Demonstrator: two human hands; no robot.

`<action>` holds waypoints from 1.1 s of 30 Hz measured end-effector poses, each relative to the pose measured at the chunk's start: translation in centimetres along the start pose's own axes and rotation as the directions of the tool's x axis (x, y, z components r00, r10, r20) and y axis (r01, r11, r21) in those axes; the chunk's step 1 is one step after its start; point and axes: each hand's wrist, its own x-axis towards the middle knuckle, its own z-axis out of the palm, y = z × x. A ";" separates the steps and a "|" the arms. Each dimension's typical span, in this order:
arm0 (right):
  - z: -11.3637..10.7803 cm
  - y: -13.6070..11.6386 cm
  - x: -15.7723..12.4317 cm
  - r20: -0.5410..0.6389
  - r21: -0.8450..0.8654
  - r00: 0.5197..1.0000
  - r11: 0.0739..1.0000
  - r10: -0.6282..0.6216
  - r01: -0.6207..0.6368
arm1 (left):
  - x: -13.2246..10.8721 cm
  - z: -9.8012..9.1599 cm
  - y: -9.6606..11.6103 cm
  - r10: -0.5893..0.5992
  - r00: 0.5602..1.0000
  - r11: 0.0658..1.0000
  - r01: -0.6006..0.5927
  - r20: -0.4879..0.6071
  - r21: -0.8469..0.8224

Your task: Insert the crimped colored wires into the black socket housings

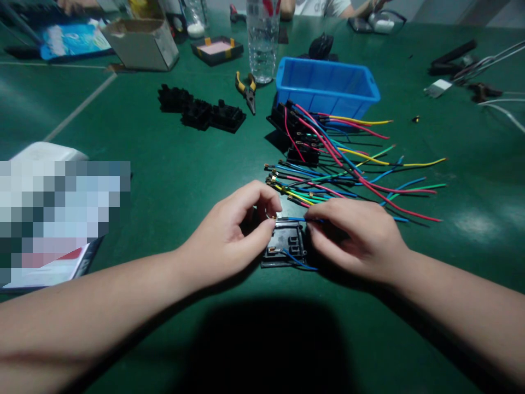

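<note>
A blue wire (296, 219) with a brass terminal runs between my two hands, just above the far edge of a black plastic housing (283, 238). My left hand (241, 224) pinches the terminal end between thumb and forefinger. Farther along the wire, my right hand (355, 232) grips it with closed fingertips. The housing lies open side up on the table, and a second blue wire (296, 261) with a metal terminal sits in its near part. Beyond my hands is a spread of red, blue, green and yellow wires (348, 175) with terminals on their left ends.
Behind the wires stand a blue bin (328, 82) and a clear bottle (262, 49). Yellow-handled pliers (248, 93) lie beside black plastic parts (200, 112). A cardboard box (143, 46) is at the back left. Cables (471, 71) lie far right; other people sit across the table.
</note>
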 end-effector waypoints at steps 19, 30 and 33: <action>0.0 0.0 -0.1 0.022 0.025 1.000 1.000 -0.007 0.007 | 0.2 -0.2 0.2 -0.011 1.000 1.000 0.011 0.019 0.029; -0.1 0.1 0.0 0.025 0.012 0.999 0.999 -0.048 0.048 | 0.3 -0.3 0.5 -0.037 0.999 0.999 0.038 0.031 -0.014; -0.1 0.0 0.0 0.014 0.009 0.998 0.999 -0.053 0.053 | 0.2 -0.3 0.5 -0.052 0.998 0.999 0.052 0.022 -0.015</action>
